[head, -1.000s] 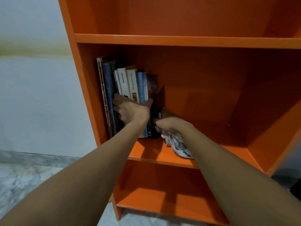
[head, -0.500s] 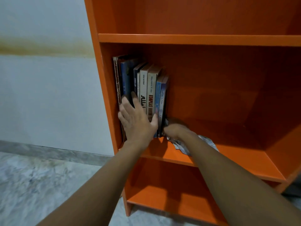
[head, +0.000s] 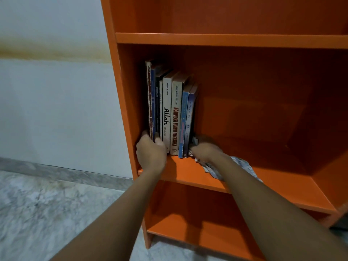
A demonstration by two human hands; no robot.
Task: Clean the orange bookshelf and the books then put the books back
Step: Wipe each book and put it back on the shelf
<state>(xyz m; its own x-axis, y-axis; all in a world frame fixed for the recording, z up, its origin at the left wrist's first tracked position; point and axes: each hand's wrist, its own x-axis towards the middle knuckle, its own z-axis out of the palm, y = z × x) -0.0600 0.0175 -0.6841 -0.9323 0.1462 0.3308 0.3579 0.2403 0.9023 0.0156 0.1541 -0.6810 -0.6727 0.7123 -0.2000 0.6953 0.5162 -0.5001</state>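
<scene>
Your left hand (head: pixel 150 153) grips the leftmost of the upright paperback books (head: pixel 170 113), standing at the left end of the orange wooden bookshelf (head: pixel 226 40); your right hand (head: pixel 206 150) clutches a crumpled patterned cloth (head: pixel 243 163) beside them.

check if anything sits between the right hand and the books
Nothing visible does. The right hand, gripping a cloth, is right against the last of the books on the shelf; the left hand grips the other end.

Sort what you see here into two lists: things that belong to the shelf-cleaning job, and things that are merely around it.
Job:
orange bookshelf
books
cloth
left hand
right hand

Around:
white wall
marble floor
</scene>
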